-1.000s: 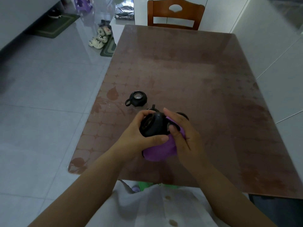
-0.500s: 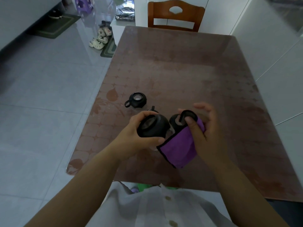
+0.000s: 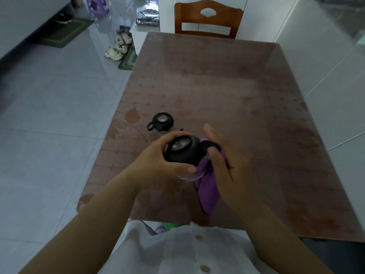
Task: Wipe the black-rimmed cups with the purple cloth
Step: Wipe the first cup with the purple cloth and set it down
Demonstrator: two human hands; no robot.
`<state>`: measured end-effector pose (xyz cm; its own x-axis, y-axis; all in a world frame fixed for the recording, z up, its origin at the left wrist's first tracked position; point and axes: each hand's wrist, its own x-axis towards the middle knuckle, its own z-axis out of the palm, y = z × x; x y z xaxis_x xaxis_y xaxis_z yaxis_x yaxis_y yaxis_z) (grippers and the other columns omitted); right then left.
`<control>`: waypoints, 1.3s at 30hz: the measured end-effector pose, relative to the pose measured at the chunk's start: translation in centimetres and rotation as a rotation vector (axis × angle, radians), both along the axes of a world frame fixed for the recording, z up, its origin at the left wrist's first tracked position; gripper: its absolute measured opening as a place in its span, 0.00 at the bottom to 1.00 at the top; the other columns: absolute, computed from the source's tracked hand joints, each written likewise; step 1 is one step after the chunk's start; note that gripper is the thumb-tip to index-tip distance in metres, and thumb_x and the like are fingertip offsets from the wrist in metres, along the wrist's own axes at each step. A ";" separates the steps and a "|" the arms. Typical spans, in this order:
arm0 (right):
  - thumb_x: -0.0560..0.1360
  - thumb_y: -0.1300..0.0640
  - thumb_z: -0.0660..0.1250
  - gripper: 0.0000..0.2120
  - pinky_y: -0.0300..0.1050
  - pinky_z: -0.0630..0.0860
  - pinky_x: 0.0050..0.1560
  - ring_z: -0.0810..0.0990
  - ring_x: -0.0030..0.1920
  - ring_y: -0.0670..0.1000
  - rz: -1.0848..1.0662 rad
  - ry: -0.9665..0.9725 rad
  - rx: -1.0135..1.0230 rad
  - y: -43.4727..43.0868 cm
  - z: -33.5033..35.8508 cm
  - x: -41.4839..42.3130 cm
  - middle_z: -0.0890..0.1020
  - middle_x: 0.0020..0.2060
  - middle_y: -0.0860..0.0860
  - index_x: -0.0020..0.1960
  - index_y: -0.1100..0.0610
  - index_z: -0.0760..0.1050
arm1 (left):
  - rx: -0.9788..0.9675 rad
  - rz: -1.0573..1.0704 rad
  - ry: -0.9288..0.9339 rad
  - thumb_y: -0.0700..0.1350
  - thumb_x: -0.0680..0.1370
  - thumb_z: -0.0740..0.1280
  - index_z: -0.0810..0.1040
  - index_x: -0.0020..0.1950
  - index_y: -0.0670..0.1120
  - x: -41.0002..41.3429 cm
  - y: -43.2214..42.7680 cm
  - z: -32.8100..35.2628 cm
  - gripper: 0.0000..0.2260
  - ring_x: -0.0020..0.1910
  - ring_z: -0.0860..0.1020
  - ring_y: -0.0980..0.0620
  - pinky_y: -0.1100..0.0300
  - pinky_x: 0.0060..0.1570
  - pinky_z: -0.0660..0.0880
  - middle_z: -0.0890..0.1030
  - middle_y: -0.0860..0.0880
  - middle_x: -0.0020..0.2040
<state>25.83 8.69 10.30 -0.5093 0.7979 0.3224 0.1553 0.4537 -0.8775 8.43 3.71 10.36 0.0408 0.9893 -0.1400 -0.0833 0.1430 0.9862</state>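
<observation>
Now cup point(image 3: 182, 150) in left hand point(image 3: 156, 161), handle rightward, right hand point(image 3: 227, 165) pinching cloth point(image 3: 209, 192).

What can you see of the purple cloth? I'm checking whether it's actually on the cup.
The purple cloth looks soft and plain, bunched in folds. The right hand grips its upper part against the side of the black-rimmed cup held by the left hand; its lower end hangs loose in a point above the table.

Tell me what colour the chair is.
Reddish-brown wood; the chair shows in the head view.
</observation>
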 end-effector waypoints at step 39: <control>0.79 0.51 0.53 0.18 0.30 0.63 0.66 0.63 0.69 0.35 -0.027 0.205 -0.338 -1.3 -1.2 0.3 0.65 0.68 0.37 0.67 0.41 0.59 | -0.036 0.143 -0.009 0.54 0.69 0.74 0.70 0.66 0.50 2.2 0.0 -0.3 0.28 0.59 0.78 0.54 0.66 0.53 0.75 0.79 0.49 0.61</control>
<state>26.16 7.40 9.13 -0.4392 0.8887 0.1317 -0.0308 0.1317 -0.9908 10.60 3.74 10.03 -0.0983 0.9796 -0.1754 -0.1141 0.1640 0.9798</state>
